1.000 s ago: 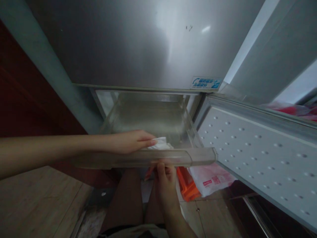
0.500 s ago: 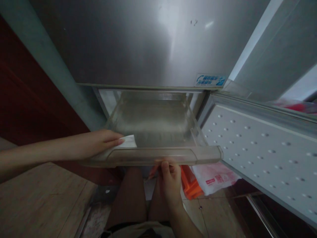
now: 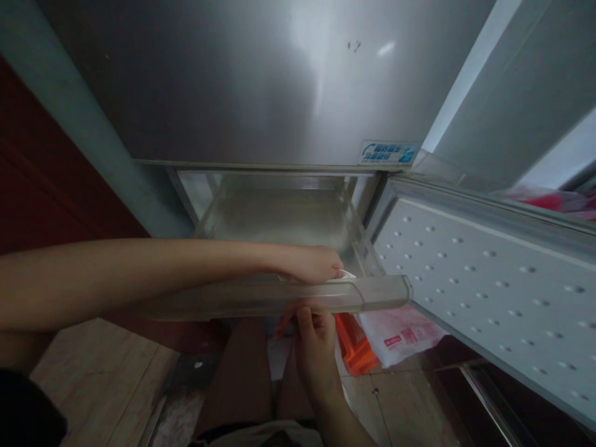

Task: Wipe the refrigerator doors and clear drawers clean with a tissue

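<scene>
A clear plastic freezer drawer point(image 3: 386, 293) is pulled partway out of the fridge compartment. My left hand point(image 3: 314, 263) reaches across to the right part of the drawer, just behind its front panel. It is closed on a white cloth point(image 3: 347, 274), of which only small edges show beneath the fingers; whether it is cloth or tissue is hard to tell. My right hand point(image 3: 316, 341) grips the lower edge of the drawer's front panel from below, thumb in front. Its other fingers show faintly through the plastic.
Above the drawer is the steel upper fridge door point(image 3: 223, 81) with a blue sticker point(image 3: 388, 153). The lower freezer door point(image 3: 470, 279) stands open on the right. Below lie an orange plastic object point(image 3: 356, 351) and a white-and-pink bag point(image 3: 400, 338). A red panel point(image 3: 56, 186) flanks the left.
My left hand has swept with the white cloth from the drawer's left front corner to its right part. My right hand keeps its hold on the front panel.
</scene>
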### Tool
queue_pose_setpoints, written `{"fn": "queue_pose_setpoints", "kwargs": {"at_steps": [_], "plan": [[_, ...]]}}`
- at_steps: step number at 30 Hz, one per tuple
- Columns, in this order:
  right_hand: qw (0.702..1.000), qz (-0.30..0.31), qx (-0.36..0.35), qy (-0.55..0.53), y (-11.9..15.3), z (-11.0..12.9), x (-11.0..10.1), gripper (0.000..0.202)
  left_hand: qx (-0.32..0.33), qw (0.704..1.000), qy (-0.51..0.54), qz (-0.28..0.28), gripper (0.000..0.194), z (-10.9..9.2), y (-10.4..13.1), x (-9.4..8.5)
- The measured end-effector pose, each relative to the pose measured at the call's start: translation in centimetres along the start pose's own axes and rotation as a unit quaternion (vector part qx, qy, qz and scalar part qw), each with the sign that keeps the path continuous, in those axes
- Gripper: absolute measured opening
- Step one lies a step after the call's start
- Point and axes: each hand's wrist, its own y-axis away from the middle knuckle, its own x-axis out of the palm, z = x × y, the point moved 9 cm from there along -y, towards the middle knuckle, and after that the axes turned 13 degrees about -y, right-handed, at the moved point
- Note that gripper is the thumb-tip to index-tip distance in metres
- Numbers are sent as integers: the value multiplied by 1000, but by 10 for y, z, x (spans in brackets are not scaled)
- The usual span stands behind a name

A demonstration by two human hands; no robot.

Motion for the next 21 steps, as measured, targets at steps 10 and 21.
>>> {"fn": "queue_pose_setpoints", "kwargs": {"at_steps": [10,21], "plan": [[1000,5,1,1,-2,0,0,38,-2,992,83,-98,40,15,65,-10],[998,-10,-7,-68,-21,14,0,30,-105,950,107,-272,38,73,159,-46]]}}
